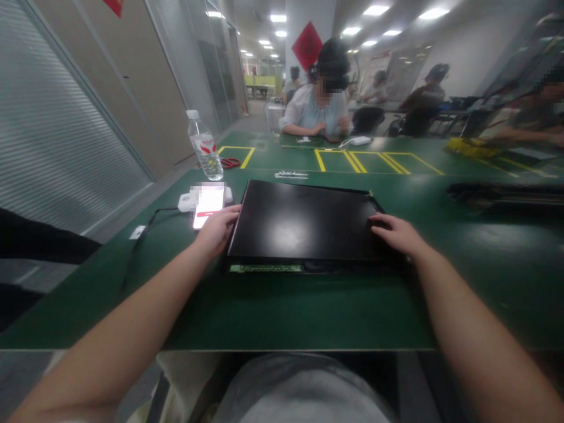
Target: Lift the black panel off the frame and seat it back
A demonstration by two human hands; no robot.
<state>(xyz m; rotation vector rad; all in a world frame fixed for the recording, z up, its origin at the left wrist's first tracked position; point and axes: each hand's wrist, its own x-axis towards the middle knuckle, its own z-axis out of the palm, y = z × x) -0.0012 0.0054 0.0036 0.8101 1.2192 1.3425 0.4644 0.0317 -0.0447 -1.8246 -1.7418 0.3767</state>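
Observation:
A glossy black LCD panel (304, 220) lies on the green table in front of me, with a strip of green circuit board (267, 268) showing along its near edge. It seems to rest on another dark panel or frame (372, 202), slightly askew, whose edge shows at the right. My left hand (217, 231) grips the panel's left side, its fingertips at the edge. At the right side, my right hand (395, 234) holds the edge between fingers and thumb. The undersides of both hands are hidden.
Left of the panel are a lit phone (209, 205), a white device with a black cable (185, 202), a water bottle (205, 147) and red scissors (230, 162). Dark panels (497, 197) lie at the right. A person (317, 100) sits across the table.

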